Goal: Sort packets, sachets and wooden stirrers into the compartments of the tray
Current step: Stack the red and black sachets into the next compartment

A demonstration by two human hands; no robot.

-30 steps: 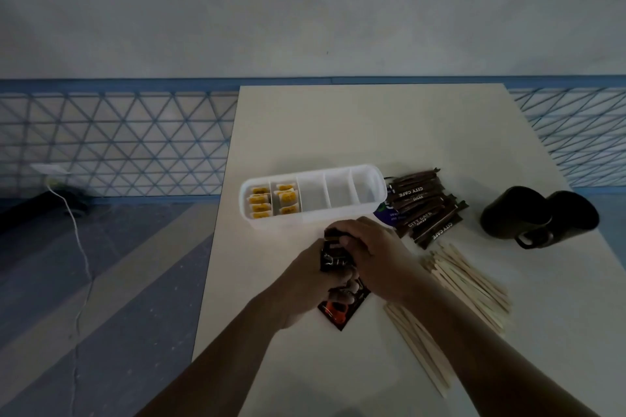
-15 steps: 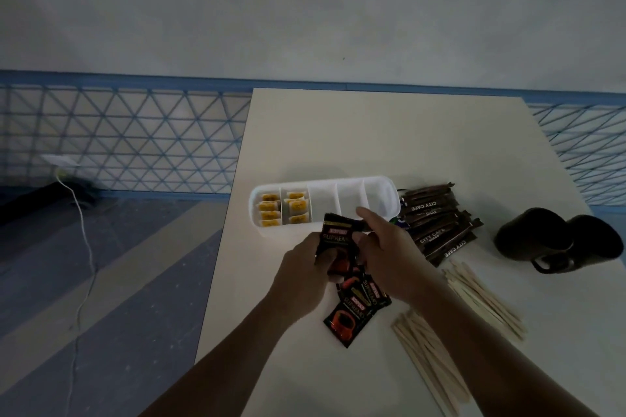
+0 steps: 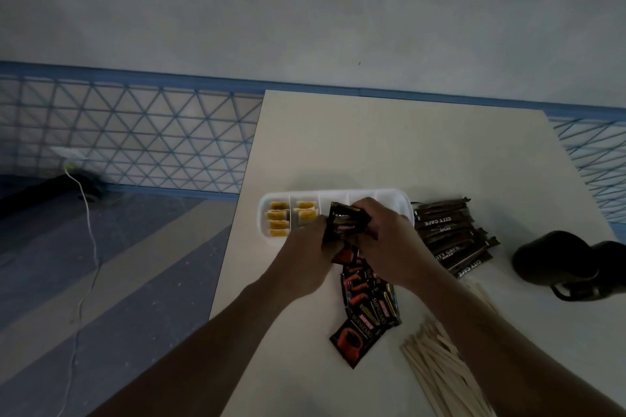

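A white compartment tray (image 3: 267,213) lies across the table, its two left compartments holding yellow sachets (image 3: 278,215). My left hand (image 3: 305,257) and my right hand (image 3: 382,240) together grip a small stack of black coffee packets (image 3: 345,222) just over the tray's middle compartments, which they hide. More black and red coffee packets (image 3: 364,315) lie spread on the table below my hands. Brown City Cafe stick sachets (image 3: 447,234) are piled right of the tray. Wooden stirrers (image 3: 437,372) lie heaped at the lower right.
Two dark mugs (image 3: 555,264) lie on their sides at the table's right. The table's left edge (image 3: 233,234) drops to a striped floor with a white cable (image 3: 86,247). A wall with a blue lattice band runs behind.
Both hands have lifted the stack of black packets from the pile and carried it forward to the tray's middle. The camera has tilted up and shifted left.
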